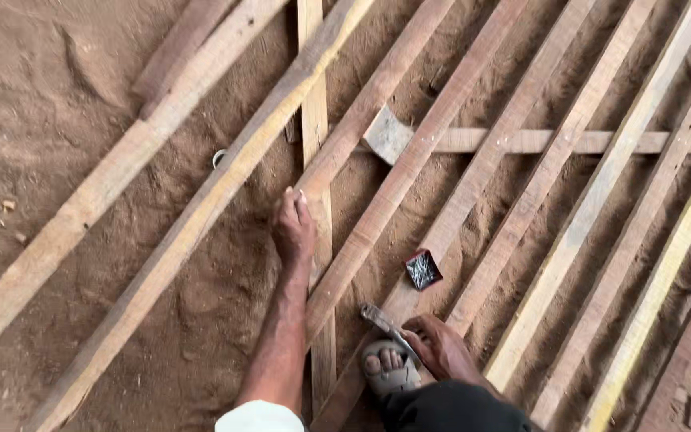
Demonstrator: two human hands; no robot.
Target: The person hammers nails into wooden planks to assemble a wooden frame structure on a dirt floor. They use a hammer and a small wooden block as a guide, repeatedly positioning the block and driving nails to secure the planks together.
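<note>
My left hand [294, 228] reaches forward and presses on a wooden slat [313, 120] where it crosses a diagonal slat [377, 88]; the fingers are curled over the wood. Lower down, my right hand [439, 344] grips a hammer [385, 324], its metal head pointing left over my sandalled foot [385, 368]. A small red box of nails [423, 270] lies open on a diagonal slat just above the right hand.
Several long wooden slats [577, 224] lie diagonally across sandy ground [57, 96], with a crosspiece [569, 142] beneath them. A short grey wood offcut [388, 134] rests near the middle. A small metal ring [218, 157] lies in the sand on the left.
</note>
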